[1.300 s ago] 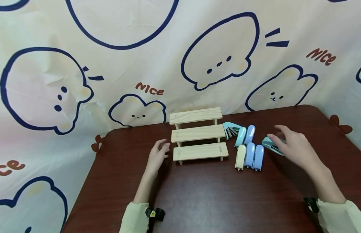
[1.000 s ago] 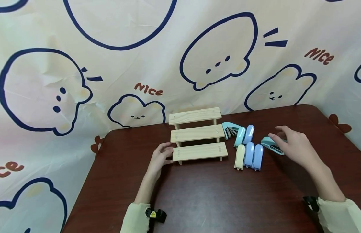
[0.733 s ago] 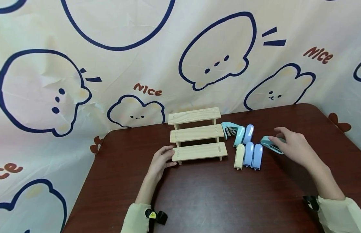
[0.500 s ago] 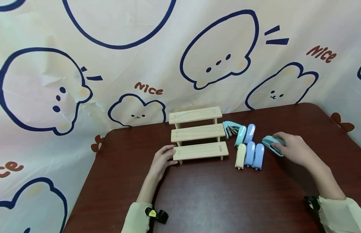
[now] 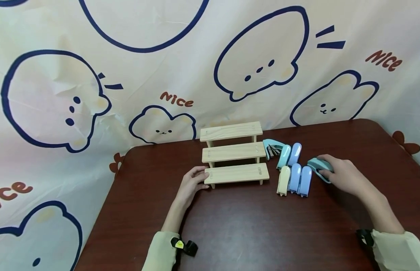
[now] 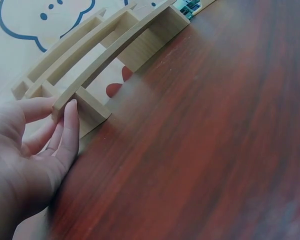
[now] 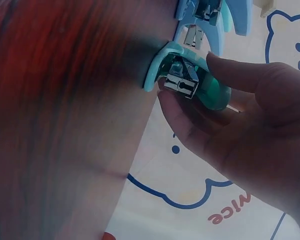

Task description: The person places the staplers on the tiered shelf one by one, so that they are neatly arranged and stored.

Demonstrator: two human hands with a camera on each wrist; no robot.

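My left hand (image 5: 190, 185) pinches the left end of the lowest board of a pale wooden three-step stand (image 5: 237, 174). In the left wrist view, the thumb and fingers (image 6: 69, 127) close round that board's end. On the right, my right hand (image 5: 343, 175) grips a teal stapler (image 5: 319, 165) by its sides, low over the table. The right wrist view shows the stapler's metal head (image 7: 182, 86) facing the camera, with thumb and fingers on either side of its body; the palm hides part of it.
Between stand and right hand lie a cream stapler (image 5: 283, 181), two blue staplers side by side (image 5: 305, 181), another blue one (image 5: 295, 153), a teal one (image 5: 283, 157) and a teal one spread wide (image 5: 272, 145). A patterned cloth (image 5: 182, 71) hangs behind the dark table (image 5: 237, 233).
My left hand has moved right to the stand and taken hold of its lowest board. My right hand has lowered and closed its grip on the teal stapler.
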